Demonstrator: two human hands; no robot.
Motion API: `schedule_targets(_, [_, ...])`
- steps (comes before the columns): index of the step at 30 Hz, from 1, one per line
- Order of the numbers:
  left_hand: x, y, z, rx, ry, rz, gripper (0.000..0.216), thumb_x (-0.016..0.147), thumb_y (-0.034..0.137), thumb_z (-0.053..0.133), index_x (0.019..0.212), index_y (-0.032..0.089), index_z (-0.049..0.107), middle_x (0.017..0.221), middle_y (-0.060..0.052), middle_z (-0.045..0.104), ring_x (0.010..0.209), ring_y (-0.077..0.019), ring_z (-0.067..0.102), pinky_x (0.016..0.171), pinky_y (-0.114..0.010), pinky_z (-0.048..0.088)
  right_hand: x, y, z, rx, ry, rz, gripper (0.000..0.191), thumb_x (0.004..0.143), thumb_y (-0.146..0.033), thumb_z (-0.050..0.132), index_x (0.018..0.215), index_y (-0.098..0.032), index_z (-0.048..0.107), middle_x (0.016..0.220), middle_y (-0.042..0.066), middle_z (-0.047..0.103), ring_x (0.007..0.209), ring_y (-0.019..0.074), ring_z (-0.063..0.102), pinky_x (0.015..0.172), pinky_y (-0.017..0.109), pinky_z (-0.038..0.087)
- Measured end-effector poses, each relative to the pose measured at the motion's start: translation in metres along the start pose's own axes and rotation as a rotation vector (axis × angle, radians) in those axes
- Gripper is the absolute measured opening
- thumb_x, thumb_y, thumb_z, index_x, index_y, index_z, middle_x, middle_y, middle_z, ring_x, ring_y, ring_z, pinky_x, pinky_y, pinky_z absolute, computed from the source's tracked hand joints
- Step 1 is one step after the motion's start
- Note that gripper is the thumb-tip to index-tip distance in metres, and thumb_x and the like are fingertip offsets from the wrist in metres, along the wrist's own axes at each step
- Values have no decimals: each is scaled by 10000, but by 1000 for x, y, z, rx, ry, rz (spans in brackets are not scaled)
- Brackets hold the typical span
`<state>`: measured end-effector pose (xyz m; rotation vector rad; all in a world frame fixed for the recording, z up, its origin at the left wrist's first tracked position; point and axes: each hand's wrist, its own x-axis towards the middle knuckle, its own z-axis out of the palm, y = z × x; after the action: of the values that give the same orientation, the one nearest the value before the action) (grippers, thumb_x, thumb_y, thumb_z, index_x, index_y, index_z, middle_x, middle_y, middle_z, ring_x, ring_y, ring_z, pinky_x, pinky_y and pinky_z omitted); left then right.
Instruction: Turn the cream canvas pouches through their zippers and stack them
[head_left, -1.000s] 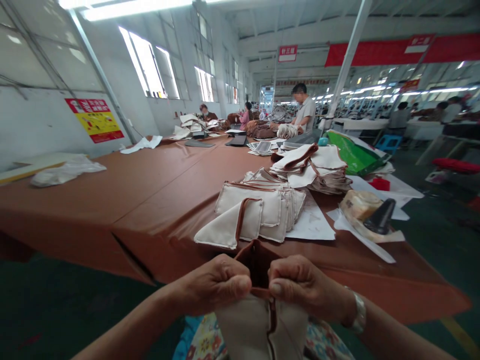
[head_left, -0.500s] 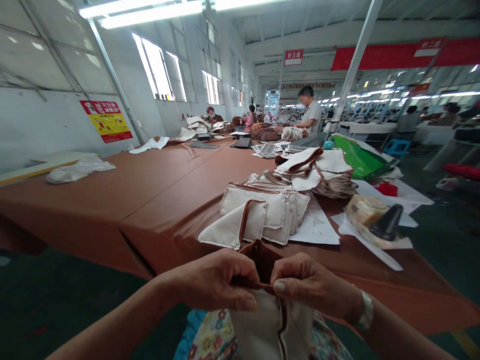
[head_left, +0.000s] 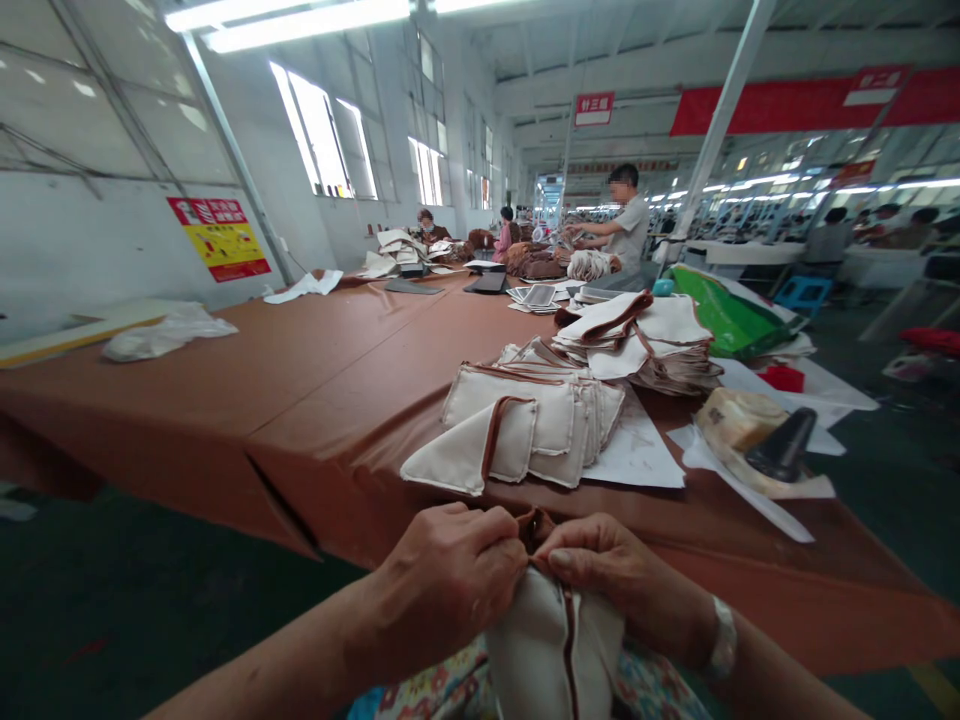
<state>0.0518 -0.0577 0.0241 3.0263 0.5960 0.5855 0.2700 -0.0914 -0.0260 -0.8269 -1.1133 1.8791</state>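
My left hand (head_left: 442, 585) and my right hand (head_left: 615, 575) are both closed on the top edge of a cream canvas pouch (head_left: 551, 650) with brown trim, held over my lap at the near edge of the table. The fingers pinch the brown rim together, hiding most of it. A watch sits on my right wrist (head_left: 721, 640). Just beyond my hands, a fanned row of finished cream pouches (head_left: 525, 425) lies on the brown table (head_left: 300, 370).
A taller stack of cream and brown pieces (head_left: 637, 345) sits further back, with a green bag (head_left: 724, 315) to its right. White paper sheets, a tan roll (head_left: 739, 420) and a black cone (head_left: 784, 450) lie at right. Other people work at the far end.
My hands have drawn together and pinched the pouch's brown opening shut, so the dark lining no longer shows. The pouch sits slightly lower.
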Motion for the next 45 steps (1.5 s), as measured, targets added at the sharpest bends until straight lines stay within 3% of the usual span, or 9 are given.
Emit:
schedule_targets(5, [3, 6, 10, 119, 4, 18, 231, 953, 132, 461, 735, 183, 519, 727, 2, 537, 594, -159, 454, 557, -337, 307, 1, 3, -1, -28, -5, -7, 366, 773, -425, 777, 774, -67, 700, 638, -16, 466, 591, 77, 335, 541, 205, 237])
schedule_targets(13, [0, 6, 19, 169, -26, 57, 120, 863, 60, 498, 823, 173, 492, 795, -28, 501, 699, -196, 476, 631, -344, 389, -1, 4, 1, -73, -44, -8, 404, 810, -455, 736, 828, -52, 711, 662, -9, 490, 607, 77, 348, 564, 211, 260])
schedule_targets(19, [-6, 8, 11, 83, -93, 97, 152, 891, 48, 419, 803, 158, 475, 796, -39, 485, 687, -175, 455, 611, -302, 385, 0, 4, -12, -358, -75, -51, 443, 799, -510, 716, 816, -67, 726, 631, -4, 550, 581, 90, 416, 559, 214, 332])
schedule_targets(26, [-7, -4, 4, -480, -178, -129, 63, 913, 153, 432, 901, 170, 491, 893, -28, 507, 751, -143, 465, 658, -241, 392, 1, 1, -10, -467, -48, -85, 312, 823, -390, 698, 807, -78, 697, 644, -14, 539, 585, 88, 408, 544, 206, 319])
schedule_targets(30, [0, -12, 7, -758, -265, -351, 342, 999, 424, 398, 867, 149, 553, 792, 4, 494, 697, -124, 437, 614, -213, 373, -2, -5, -4, -558, -29, -113, 234, 844, -320, 666, 780, -94, 673, 650, -22, 525, 595, 90, 406, 545, 202, 321])
schedule_targets(34, [6, -9, 15, -791, -393, -348, 392, 951, 441, 498, 707, 135, 524, 672, 33, 419, 608, -93, 362, 530, -197, 296, -4, -12, -1, -649, -67, -137, 204, 873, -292, 627, 779, -112, 644, 665, -22, 529, 611, 96, 430, 555, 198, 339])
schedule_targets(38, [10, -3, 18, -787, -345, -341, 372, 937, 406, 504, 671, 147, 471, 638, 45, 380, 587, -87, 324, 506, -198, 256, -5, -15, 1, -718, -113, -211, 244, 911, -322, 587, 768, -124, 601, 689, -18, 510, 632, 101, 423, 565, 200, 336])
schedule_targets(40, [8, -10, 16, -766, -324, -329, 383, 945, 422, 490, 674, 154, 455, 636, 47, 375, 578, -86, 310, 499, -200, 244, -8, -17, 0, -709, -111, -233, 294, 925, -367, 572, 752, -129, 580, 690, -18, 488, 627, 99, 398, 558, 204, 321])
schedule_targets(45, [-13, -58, -8, -773, -463, -289, 484, 882, 552, 584, 636, 176, 403, 615, 60, 313, 554, -94, 277, 472, -202, 234, -28, -39, -25, -697, 20, -274, 356, 947, -458, 533, 787, -144, 580, 705, -4, 473, 643, 119, 380, 577, 235, 321])
